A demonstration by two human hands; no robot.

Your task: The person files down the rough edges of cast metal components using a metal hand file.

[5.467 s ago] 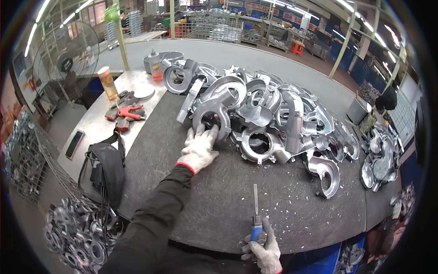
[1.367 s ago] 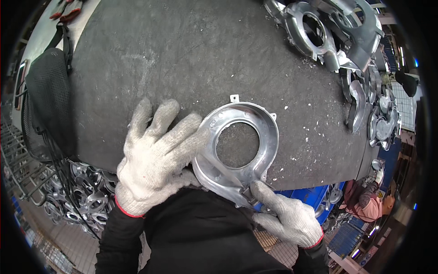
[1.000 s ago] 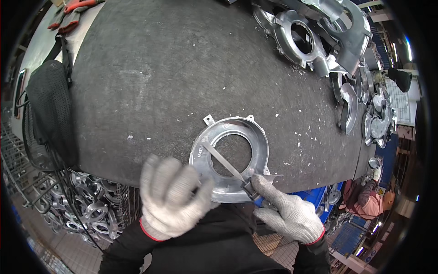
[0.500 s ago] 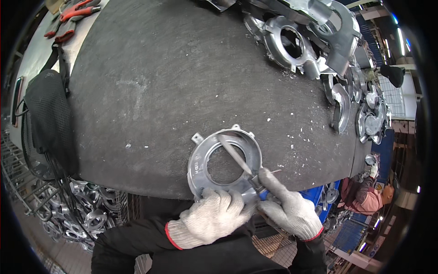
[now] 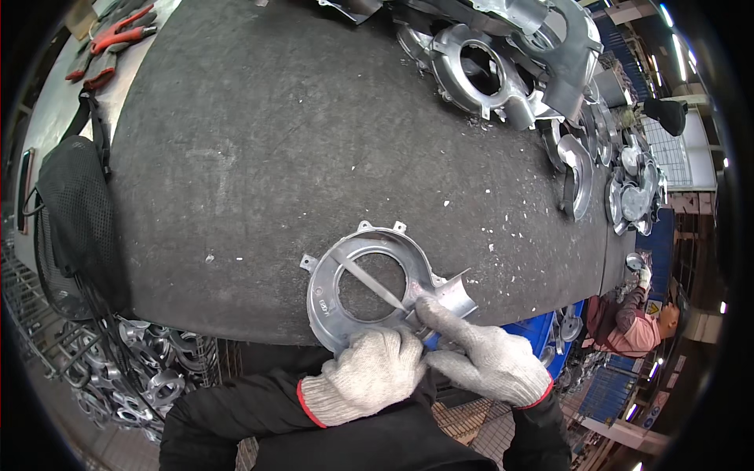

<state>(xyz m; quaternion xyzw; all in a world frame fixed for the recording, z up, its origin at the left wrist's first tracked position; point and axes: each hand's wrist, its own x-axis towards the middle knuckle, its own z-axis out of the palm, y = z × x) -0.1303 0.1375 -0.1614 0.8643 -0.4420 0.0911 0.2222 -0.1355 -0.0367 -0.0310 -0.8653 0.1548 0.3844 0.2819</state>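
Note:
A silvery ring-shaped metal casting (image 5: 320,297) lies at the near edge of the dark table, with small lugs on its far rim and a curved spout at its right. My left hand (image 5: 375,367), in a white knit glove with a red cuff, is closed on its near rim; the fingertips are partly hidden. My gloved right hand (image 5: 487,359) grips a slim file (image 5: 369,281), forefinger stretched along it. The file's blade slants over the round opening, its tip by the far left inner rim. Most of its handle is hidden in the glove.
Several similar castings (image 5: 463,78) are heaped at the far right of the dark tabletop (image 5: 259,157). At left are a black mesh bag (image 5: 75,204) and red-handled pliers (image 5: 122,35) on gloves. A wire basket of castings stands below left. A co-worker (image 5: 628,326) sits at right.
The casting has turned counterclockwise and shifted slightly left, so its spout now shows beside my right hand. The file has moved left and down with it. The whole view has shifted a little.

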